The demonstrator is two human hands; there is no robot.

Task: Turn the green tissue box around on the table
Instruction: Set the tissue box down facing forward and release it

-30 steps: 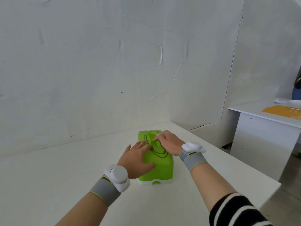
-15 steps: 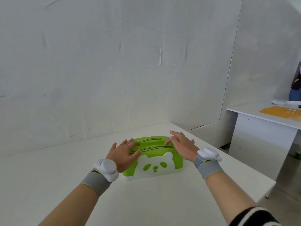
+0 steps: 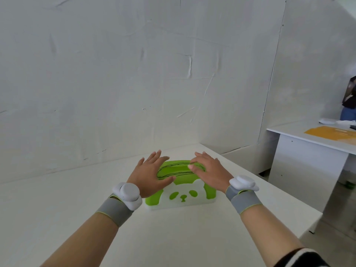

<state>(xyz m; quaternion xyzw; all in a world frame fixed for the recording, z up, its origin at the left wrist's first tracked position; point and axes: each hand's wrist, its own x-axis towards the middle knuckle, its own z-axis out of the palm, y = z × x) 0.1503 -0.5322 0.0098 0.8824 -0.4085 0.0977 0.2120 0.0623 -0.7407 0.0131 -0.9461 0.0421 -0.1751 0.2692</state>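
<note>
White walls are enclosing a white table [image 3: 192, 237], with the green tissue box [image 3: 181, 189] sitting near its far right corner.

From the head view, the box's long side with the white panda face is facing the person. Both hands are lying spread over the box's top, fingers extended: the left hand [image 3: 152, 174] is covering its left end, the right hand [image 3: 210, 172] its right end. Beyond, a second desk [image 3: 312, 151] is carrying an orange sheet [image 3: 333, 132].
</note>
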